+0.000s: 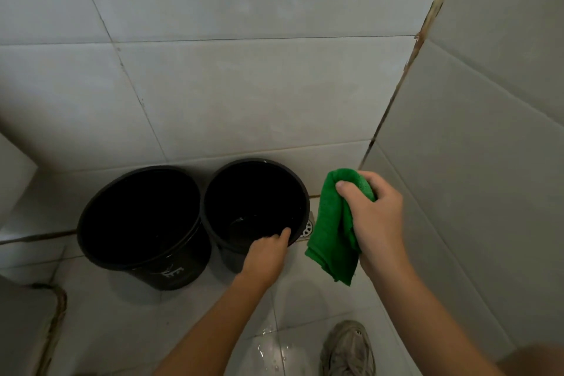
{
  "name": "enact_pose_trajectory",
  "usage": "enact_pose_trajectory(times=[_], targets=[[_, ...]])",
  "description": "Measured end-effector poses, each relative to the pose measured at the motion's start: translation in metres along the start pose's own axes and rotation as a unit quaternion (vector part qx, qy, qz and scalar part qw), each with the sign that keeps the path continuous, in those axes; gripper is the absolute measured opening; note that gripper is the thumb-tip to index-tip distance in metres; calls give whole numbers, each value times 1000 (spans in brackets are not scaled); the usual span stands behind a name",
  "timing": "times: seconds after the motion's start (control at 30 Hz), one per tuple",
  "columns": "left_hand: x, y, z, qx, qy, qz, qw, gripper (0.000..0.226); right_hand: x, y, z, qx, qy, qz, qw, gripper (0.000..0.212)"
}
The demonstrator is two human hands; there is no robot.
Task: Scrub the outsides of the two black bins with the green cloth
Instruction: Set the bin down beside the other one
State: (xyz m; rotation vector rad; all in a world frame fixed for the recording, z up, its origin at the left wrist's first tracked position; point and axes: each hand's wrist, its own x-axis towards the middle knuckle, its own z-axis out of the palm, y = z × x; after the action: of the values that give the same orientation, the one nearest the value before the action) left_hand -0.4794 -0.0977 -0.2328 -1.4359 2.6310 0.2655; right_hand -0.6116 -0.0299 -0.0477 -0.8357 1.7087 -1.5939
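Both hands low: left hand (pixel 268 253) on bin (pixel 254 189) rim, right hand (pixel 374 217) around cloth (pixel 331 229).

Green cloth (pixel 331 223) in right hand (pixel 377 217)

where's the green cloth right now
In the head view, the green cloth hangs from the right hand, off the floor, just right of the right-hand black bin and above the floor drain.
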Motion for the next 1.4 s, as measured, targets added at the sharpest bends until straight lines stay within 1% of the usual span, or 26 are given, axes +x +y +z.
enact_pose_trajectory(times=[0.07, 0.13, 0.2, 0.3, 0.37, 0.43, 0.53, 0.6, 0.7, 0.77, 0.8, 0.87, 0.9, 0.97, 1.03, 1.1, 1.13, 1.2, 1.27, 1.33, 1.4], targets=[[5, -7, -4, -48, 25, 31, 998, 42, 1, 2, 1, -7, -1, 3, 1000, 13], [2, -20, -12, -54, 24, 66, 996, 43, 3, 3, 2, -13, -3, 9, 1000, 11], [-4, -40, -21, -21, 5, 81, 996, 49, 5, 5, 3, -18, -1, 14, 1000, 10], [-14, -80, -29, 64, -39, 75, 994, 54, 6, 7, 5, -26, 1, 20, 999, 9], [-19, -101, -29, 104, -62, 81, 989, 44, 6, 9, 6, -32, -1, 24, 999, 9], [-19, -106, -27, 118, -65, 94, 986, 33, 6, 10, 7, -37, -1, 24, 999, 9], [-11, -90, -24, 75, -33, 82, 993, 28, 7, 10, 8, -38, 1, 21, 999, 11], [-3, -67, -19, 38, -25, 56, 997, 31, 8, 9, 9, -34, 2, 20, 999, 11], [9, -23, -10, 36, -5, 16, 999, 32, 10, 9, 10, -17, 6, 33, 999, 11], [17, -3, -8, 8, 14, -6, 1000, 35, 11, 8, 9, 0, 13, 43, 999, 11], [20, 0, -9, -27, 18, -3, 999, 38, 12, 8, 8, 2, 17, 43, 999, 11], [23, -10, -16, -90, 8, 32, 995, 44, 14, 8, 6, 4, 23, 39, 999, 13], [23, -21, -21, -92, 0, 55, 994, 46, 15, 8, 4, 6, 25, 39, 999, 15], [21, -53, -31, -46, -28, 78, 995, 49, 15, 10, 1, 6, 26, 40, 999, 16], [18, -83, -39, 2, -64, 65, 996, 48, 15, 11, -1, 0, 30, 37, 999, 17], [12, -94, -43, 8, -93, 41, 995, 44, 15, 13, -2, -1, 35, 37, 999, 18], [11, -92, -44, 20, -90, 41, 995, 45, 15, 13, -2, -3, 36, 38, 999, 17], [9, -74, -42, 63, -55, 45, 995, 50, 14, 13, -1, -3, 36, 40, 999, 17], [8, -46, -36, 83, -17, 20, 996, 52, 13, 14, 1, -4, 34, 42, 999, 15], [9, -20, -30, 61, 5, -8, 998, 48, 12, 14, 2, -8, 30, 40, 999, 14], [10, -14, -27, 5, 4, 1, 1000, 45, 11, 15, 2, -10, 26, 37, 999, 15]])
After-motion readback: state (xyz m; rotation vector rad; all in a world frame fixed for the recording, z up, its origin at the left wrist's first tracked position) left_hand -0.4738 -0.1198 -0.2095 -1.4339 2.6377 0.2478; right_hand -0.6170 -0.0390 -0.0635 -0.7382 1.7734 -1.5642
